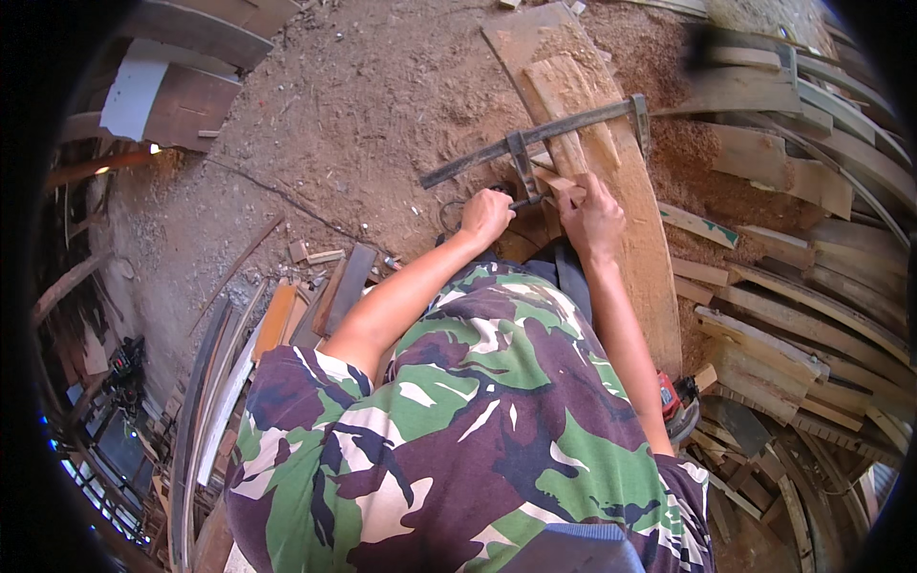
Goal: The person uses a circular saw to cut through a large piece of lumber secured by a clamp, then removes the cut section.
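A dark metal bar clamp (468, 163) lies across a stack of light wood pieces (556, 107) on a long plank (645, 258). One jaw is at the plank's right edge, and the sliding jaw is on the left, close to my hands. My left hand (489, 218) is closed round the handle end of the clamp's screw, left of the plank. Beside it, my right hand (596, 220) pinches a small wood block (565, 187) between the sliding jaw and the stacked wood. Its fingertips partly hide the block.
Many boards and curved offcuts (812, 296) are piled on the right. More wood strips (282, 320) lean at the lower left, near my left arm. A red tool (668, 392) sits beside my right forearm. Sawdust and chips cover the dirt floor (353, 115).
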Action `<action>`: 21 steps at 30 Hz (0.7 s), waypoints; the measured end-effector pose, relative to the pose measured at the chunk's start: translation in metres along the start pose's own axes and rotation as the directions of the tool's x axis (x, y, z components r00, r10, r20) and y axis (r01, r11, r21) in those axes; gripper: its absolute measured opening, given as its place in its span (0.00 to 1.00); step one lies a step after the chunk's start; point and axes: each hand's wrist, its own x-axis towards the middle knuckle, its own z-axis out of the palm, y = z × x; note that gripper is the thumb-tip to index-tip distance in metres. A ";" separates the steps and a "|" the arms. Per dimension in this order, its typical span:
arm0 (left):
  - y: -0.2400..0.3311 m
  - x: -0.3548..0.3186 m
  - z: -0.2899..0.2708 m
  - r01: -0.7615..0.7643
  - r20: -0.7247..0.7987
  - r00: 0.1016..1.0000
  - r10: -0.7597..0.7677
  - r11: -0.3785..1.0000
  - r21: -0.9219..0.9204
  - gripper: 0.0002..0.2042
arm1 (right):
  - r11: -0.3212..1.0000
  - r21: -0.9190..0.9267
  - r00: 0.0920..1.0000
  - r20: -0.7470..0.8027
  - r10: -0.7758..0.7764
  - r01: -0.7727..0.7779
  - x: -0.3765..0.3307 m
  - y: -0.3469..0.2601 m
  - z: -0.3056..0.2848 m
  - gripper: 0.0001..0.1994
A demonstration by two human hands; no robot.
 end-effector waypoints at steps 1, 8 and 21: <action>0.000 -0.002 0.001 -0.023 -0.031 0.999 0.023 1.000 0.022 0.14 | 1.000 -0.005 1.000 0.010 -0.006 0.006 -0.001 0.001 0.000 0.14; -0.031 0.020 0.006 -0.011 0.096 0.995 0.038 0.963 -0.271 0.22 | 0.996 -0.089 0.995 0.091 0.028 -0.020 -0.003 0.007 0.003 0.18; -0.007 0.003 0.036 -0.019 -0.145 0.988 0.049 0.979 0.202 0.15 | 0.993 -0.096 0.995 0.062 0.073 -0.067 -0.002 0.005 0.004 0.17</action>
